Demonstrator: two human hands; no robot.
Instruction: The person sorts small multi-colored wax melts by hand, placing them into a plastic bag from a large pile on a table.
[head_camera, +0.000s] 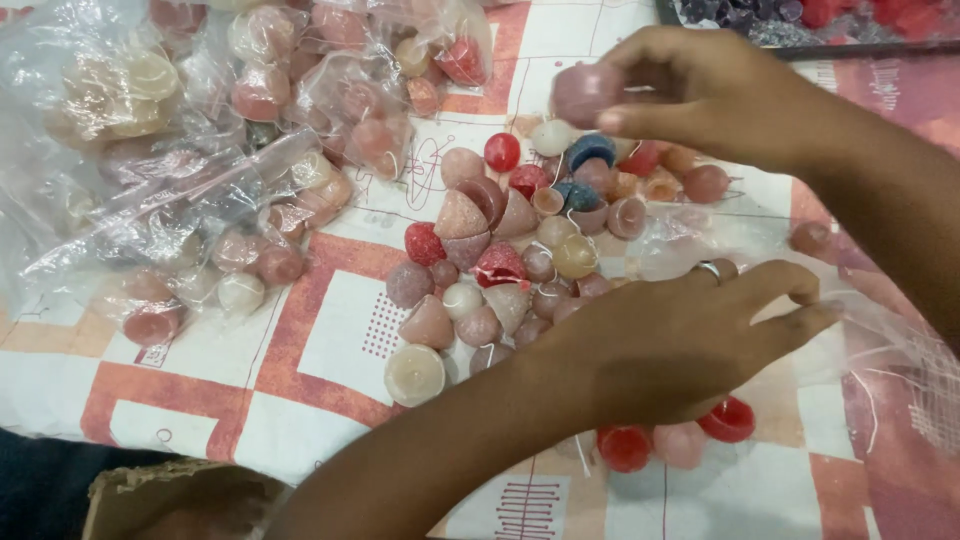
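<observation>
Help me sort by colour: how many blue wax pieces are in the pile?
2 blue pieces: one lies below the right hand, which holds a pink piece; the other sits beneath it. More may hide under the left hand or in the bags.

Pink, red, cream and blue wax candles (500, 262) lie on a white cloth (330, 390) patterned with red-orange squares.

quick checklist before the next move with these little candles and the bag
1. Right hand pinches a pink candle: ok.
2. Left hand grips the clear plastic bag: ok.
3. Bag mouth open wide enough: cannot tell.
4. Loose candle pile within reach between the hands: ok.
5. Red candles lie partly under the left hand: not ok.
</observation>
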